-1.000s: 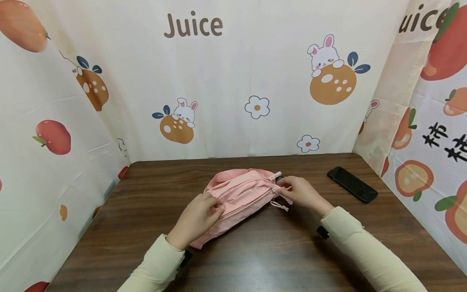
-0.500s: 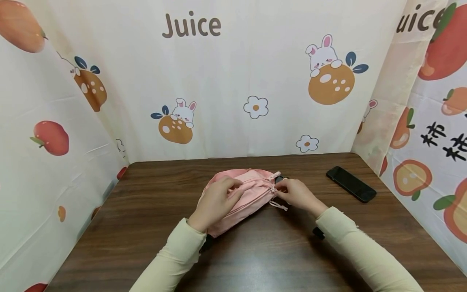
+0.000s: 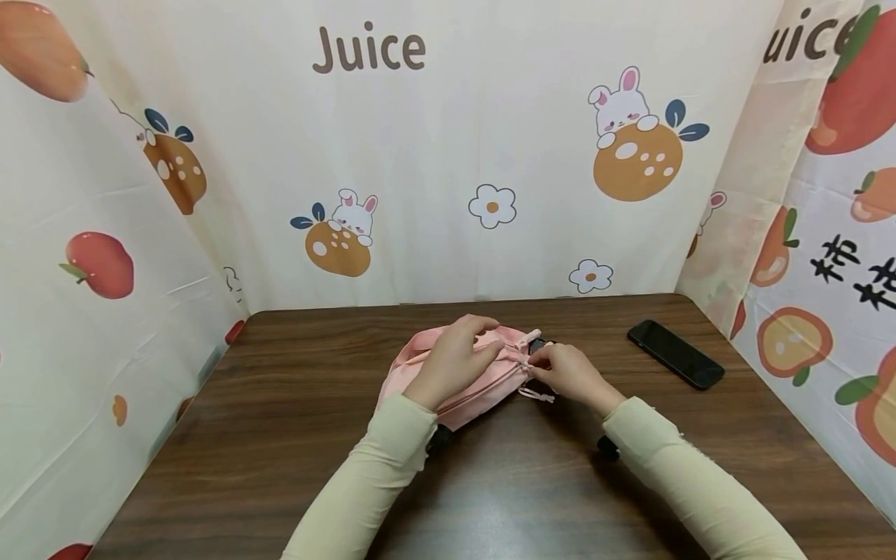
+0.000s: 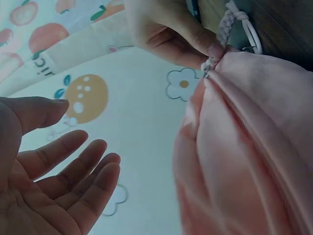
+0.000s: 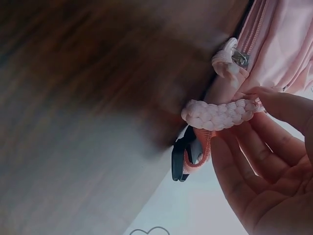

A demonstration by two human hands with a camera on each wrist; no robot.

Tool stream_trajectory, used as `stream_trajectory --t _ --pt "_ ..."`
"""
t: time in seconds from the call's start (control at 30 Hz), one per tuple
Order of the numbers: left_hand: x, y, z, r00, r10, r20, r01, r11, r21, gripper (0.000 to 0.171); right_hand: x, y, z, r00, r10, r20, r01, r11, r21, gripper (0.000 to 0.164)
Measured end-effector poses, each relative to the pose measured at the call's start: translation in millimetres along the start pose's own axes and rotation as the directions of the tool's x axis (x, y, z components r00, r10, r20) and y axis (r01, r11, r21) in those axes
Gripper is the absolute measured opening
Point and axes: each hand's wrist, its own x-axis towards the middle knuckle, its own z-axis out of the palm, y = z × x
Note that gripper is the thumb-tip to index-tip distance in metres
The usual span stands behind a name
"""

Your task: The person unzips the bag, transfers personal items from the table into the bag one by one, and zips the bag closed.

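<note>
A pink waist bag (image 3: 490, 386) lies on the dark wooden table, its zipper running lengthwise. At the bag's right end, my right hand (image 3: 570, 377) pinches a braided zipper pull (image 5: 220, 115) between thumb and fingers. A second zipper pull (image 5: 226, 61) and a black buckle (image 5: 182, 154) on a pink strap are close by in the right wrist view. My left hand (image 3: 456, 359) is over the middle of the bag; the left wrist view shows its fingers (image 4: 80, 191) spread and relaxed, with nothing between them.
A black phone (image 3: 675, 354) lies on the table (image 3: 532, 498) to the right of the bag. Printed fabric (image 3: 434, 140) hangs behind the table and along both sides.
My left hand has moved right and away from me, from the bag's near left end to over its middle. My right hand has shifted slightly and stays at the zipper end.
</note>
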Motion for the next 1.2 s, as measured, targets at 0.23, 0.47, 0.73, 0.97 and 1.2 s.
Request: stream_trajectory --t 0.23,0.47,0.73,0.97,1.2 --pt "22.8 1.9 22.5 0.995 -0.027 0.095 0.02 0.997 0.073 0.036 1 0 1 1.0 0.011 0.002 -0.011 1.0 0.001 0.007" --pt "40.5 -0.2 41.2 0.985 -0.052 0.165 0.026 0.988 0.154 0.041 0 0 0 1.0 0.012 0.006 -0.012 1.0 0.017 0.008" --pt "56.1 -2.4 55.5 0.957 -0.141 0.252 0.078 0.966 0.245 0.043 -1 -2 -2 1.0 0.001 -0.001 -0.001 1.0 0.009 0.009" --pt "64.9 -0.3 64.5 0.93 -0.186 0.317 0.088 0.95 0.301 0.035 -1 -3 -3 1.0 0.019 0.01 -0.02 0.999 0.031 0.009" --pt "64.4 -3.2 75.4 0.939 -0.18 0.293 0.052 0.917 0.395 0.014 -2 -3 -2 0.999 0.04 0.018 -0.04 0.999 0.028 0.01"
